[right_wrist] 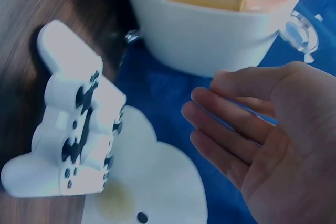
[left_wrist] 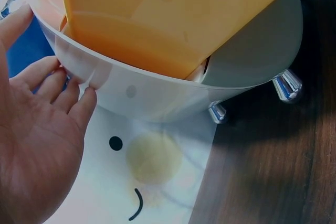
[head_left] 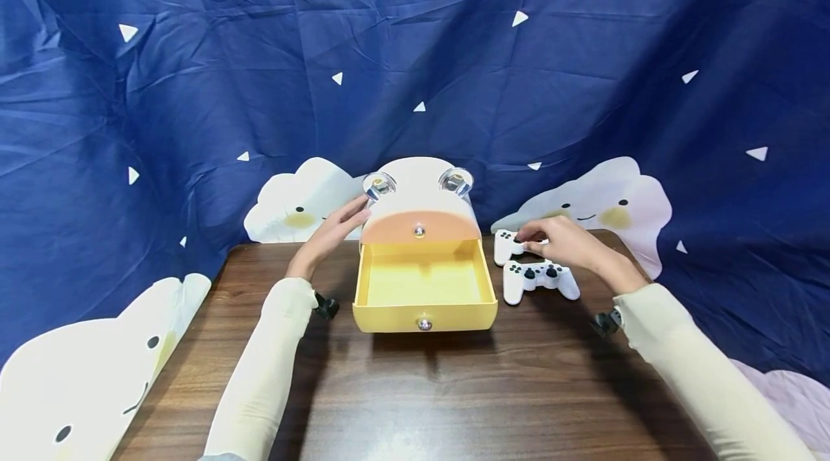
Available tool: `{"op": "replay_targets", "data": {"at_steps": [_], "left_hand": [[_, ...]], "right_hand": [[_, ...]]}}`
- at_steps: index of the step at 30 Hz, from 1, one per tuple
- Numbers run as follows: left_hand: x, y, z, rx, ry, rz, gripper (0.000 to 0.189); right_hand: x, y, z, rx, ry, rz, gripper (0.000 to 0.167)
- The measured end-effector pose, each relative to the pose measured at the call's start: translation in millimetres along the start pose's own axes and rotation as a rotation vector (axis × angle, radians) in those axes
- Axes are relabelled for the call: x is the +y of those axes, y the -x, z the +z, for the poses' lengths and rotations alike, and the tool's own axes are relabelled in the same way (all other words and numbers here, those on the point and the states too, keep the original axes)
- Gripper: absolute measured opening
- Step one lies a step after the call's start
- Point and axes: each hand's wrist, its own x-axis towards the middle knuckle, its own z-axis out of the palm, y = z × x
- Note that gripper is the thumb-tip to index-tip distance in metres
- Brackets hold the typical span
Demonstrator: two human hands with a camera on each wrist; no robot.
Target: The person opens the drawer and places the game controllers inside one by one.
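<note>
A white cabinet [head_left: 418,176] with two clear round eye-like parts on top stands on the table, its yellow drawer [head_left: 389,320] pulled out. Nothing lies inside the drawer. My left hand [head_left: 333,235] rests its fingertips on the cabinet's left side; in the left wrist view those fingers [left_wrist: 84,106] touch the white wall. To the cabinet's right lie two white game controllers, a front one [head_left: 514,289] and a rear one [head_left: 502,251]. Over the rear controller, partly hiding it, hovers my right hand [head_left: 563,240], fingers loosely bent and holding nothing in the right wrist view.
Above the yellow drawer is a peach drawer front [head_left: 395,227] with a round knob, flush with the cabinet. Short silver feet [left_wrist: 287,86] lift the cabinet off the brown wooden table [head_left: 415,396]. A blue cloth [head_left: 415,36] with white clouds hangs behind and beside the table.
</note>
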Motion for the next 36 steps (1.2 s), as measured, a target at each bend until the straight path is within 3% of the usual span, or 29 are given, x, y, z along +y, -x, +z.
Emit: {"op": "replay_targets", "data": {"at_steps": [7, 14, 23, 28, 33, 36], "left_hand": [[22.6, 13.7, 2.8, -0.008, 0.004, 0.005, 0.066], [23.0, 14.0, 3.0, -0.004, 0.014, -0.003, 0.066], [22.2, 13.2, 3.5, -0.006, 0.016, 0.003, 0.067], [24.2, 14.7, 2.7, -0.011, 0.018, 0.003, 0.067], [23.6, 13.8, 2.6, -0.009, 0.014, -0.001, 0.067], [15.6, 8.5, 1.9, -0.007, 0.011, -0.009, 0.068]], "right_hand": [[22.9, -2.5, 7.6, -0.164, -0.036, 0.05, 0.028], [41.1, -2.9, 20.3, -0.296, -0.088, 0.112, 0.043], [53.4, -0.7, 39.3, -0.368, -0.119, 0.143, 0.053], [55.6, -1.8, 50.1, -0.392, -0.071, 0.141, 0.055], [58.3, -1.1, 59.3, -0.394, -0.051, 0.141, 0.059], [60.4, -0.6, 64.4, -0.381, -0.038, 0.143, 0.063]]}}
